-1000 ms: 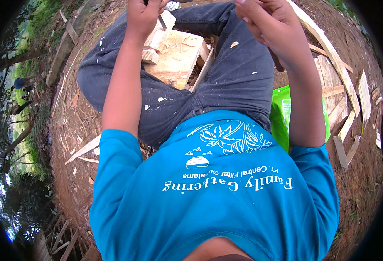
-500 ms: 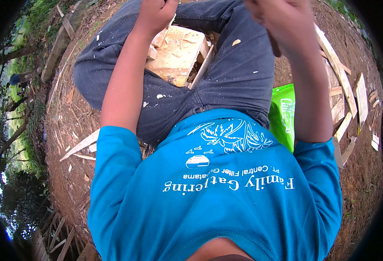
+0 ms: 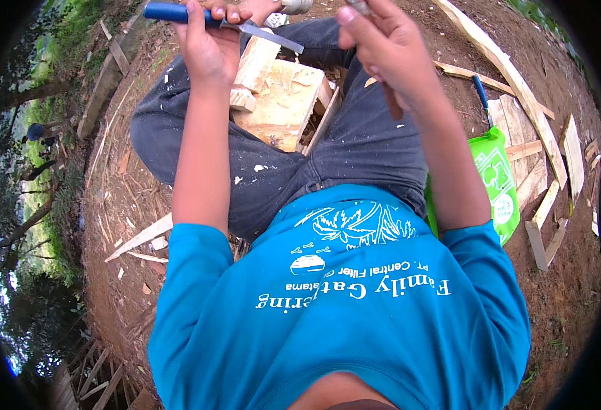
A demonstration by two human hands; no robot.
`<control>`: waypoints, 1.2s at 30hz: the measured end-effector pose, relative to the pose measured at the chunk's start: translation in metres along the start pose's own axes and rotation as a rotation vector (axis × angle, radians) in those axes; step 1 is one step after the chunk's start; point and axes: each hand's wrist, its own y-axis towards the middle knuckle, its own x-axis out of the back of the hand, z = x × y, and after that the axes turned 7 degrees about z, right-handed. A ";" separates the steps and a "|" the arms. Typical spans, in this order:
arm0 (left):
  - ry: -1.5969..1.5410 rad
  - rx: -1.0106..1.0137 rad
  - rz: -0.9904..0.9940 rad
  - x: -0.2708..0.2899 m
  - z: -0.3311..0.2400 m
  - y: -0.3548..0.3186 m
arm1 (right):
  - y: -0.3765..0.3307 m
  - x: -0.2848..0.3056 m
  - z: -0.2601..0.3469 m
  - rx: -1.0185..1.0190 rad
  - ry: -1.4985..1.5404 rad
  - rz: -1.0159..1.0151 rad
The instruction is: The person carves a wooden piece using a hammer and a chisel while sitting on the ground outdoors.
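Note:
A chisel (image 3: 270, 35) with a blue handle and flat metal blade lies in my left hand (image 3: 208, 44), its fingers wrapped round it and the blade pointing right. My right hand (image 3: 390, 51) is closed round a tool with a brown handle (image 3: 392, 102); the end sticks out below the fist, and its top is cut off by the picture's edge. Between my legs lies a pale wooden block (image 3: 283, 92) with carved surfaces. A smaller piece of wood (image 3: 256, 61) rests on its left side. Both hands are above the block, apart from it.
On the right stands a green bag (image 3: 495, 171), with a blue-handled tool (image 3: 480, 92) beyond it. Long planks and wood offcuts (image 3: 529, 109) lie on the soil there. Pale splinters (image 3: 140, 236) lie at the left. Another person (image 3: 37, 131) is far off at the left.
Both hands have come lower in view, bringing the blue-handled chisel into sight in my left hand. My right hand has shifted left. More of the green bag shows.

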 end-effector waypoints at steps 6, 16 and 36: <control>0.705 0.017 0.004 -0.064 0.039 -0.029 | 0.015 -0.031 -0.081 0.310 -0.030 0.006; 1.596 0.062 0.316 -0.093 0.011 -0.060 | 0.006 -0.042 -0.106 0.172 0.234 0.059; 1.724 0.541 0.109 -0.038 0.023 -0.034 | -0.083 0.034 -0.011 0.111 0.130 -0.319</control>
